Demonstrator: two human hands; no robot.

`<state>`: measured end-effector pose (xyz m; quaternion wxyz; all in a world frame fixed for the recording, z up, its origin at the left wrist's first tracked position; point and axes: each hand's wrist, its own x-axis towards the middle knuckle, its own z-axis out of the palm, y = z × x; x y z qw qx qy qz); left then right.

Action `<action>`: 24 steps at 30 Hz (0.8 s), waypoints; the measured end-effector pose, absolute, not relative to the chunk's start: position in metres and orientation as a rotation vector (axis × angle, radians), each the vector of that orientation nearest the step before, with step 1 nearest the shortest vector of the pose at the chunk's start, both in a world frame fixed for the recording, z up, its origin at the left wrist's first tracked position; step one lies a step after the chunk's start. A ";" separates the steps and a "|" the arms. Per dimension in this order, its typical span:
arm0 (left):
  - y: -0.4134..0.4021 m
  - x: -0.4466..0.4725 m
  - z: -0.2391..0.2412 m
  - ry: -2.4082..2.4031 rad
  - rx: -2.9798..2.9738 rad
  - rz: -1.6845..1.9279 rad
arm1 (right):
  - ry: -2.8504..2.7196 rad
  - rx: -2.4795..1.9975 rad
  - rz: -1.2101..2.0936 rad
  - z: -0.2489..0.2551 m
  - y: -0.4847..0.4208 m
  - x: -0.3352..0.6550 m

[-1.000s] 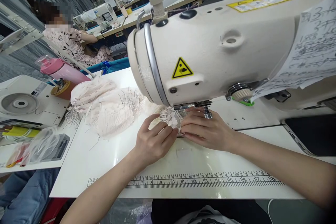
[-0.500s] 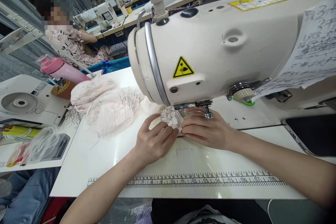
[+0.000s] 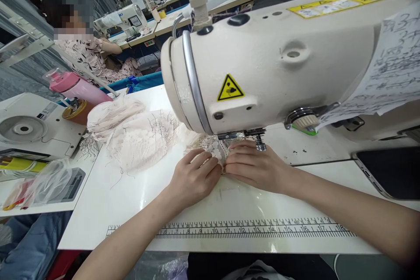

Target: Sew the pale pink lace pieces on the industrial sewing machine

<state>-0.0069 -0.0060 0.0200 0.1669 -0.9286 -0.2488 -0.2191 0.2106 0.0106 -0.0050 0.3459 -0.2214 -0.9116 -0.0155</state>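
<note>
A piece of pale pink lace (image 3: 215,148) lies under the presser foot (image 3: 241,133) of a cream sewing machine (image 3: 278,61). My left hand (image 3: 193,177) rests on the lace from the left, fingers pressed together on it. From the right, my right hand (image 3: 254,164) lies on the same piece with its fingers held flat on the fabric just in front of the foot. The needle is hidden by the machine head.
A heap of lace pieces (image 3: 131,133) lies at the table's left. A printed ruler (image 3: 246,229) runs along the white table's front edge. A pink bottle (image 3: 77,87), a bobbin winder (image 3: 26,127) and a plastic bag (image 3: 49,183) stand left. A phone (image 3: 390,173) lies right. Another person (image 3: 82,43) sews behind.
Both hands have edged slightly forward and together on the lace; the view has shifted a little downward.
</note>
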 end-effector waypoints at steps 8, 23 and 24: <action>0.001 -0.013 0.010 -1.001 -2.802 -0.331 | -2.341 -0.576 0.017 -0.013 0.009 0.204; 0.006 -0.018 0.014 -0.992 -2.827 -0.185 | -2.379 -0.530 -0.028 -0.012 0.009 0.201; 0.006 -0.017 0.015 -0.995 -2.825 -0.182 | -2.381 -0.526 -0.030 -0.012 0.009 0.200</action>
